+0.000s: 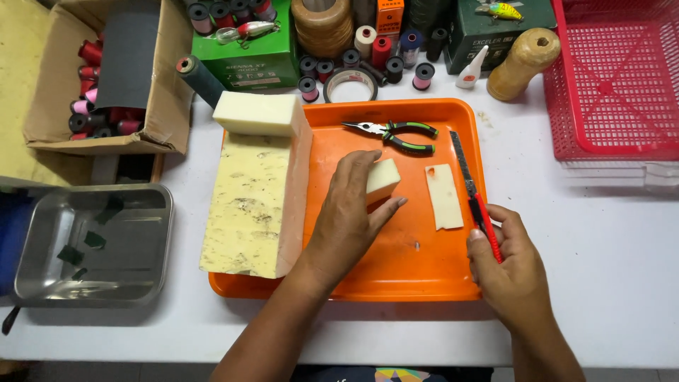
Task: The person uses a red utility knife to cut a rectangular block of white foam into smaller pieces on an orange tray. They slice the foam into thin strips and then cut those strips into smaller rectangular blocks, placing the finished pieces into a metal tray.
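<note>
Tray (424, 283) bright orange. Big foam slab (247, 205) pale yellow, mottled with brownish specks; small block (382, 178) and thin slice (444, 196) plain cream. Knife (477, 205) had a red handle and grey blade. Pliers (396, 134) had green-and-black grips. Basket (615, 78) was red mesh. Metal pan (92, 244) dull silver with dark green scraps. Table (608, 240) white.

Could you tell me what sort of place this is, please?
Probably a craft bench for making fishing lures: foam blocks on an orange tray, finished lures, thread spools, and a utility knife in the right hand.
</note>
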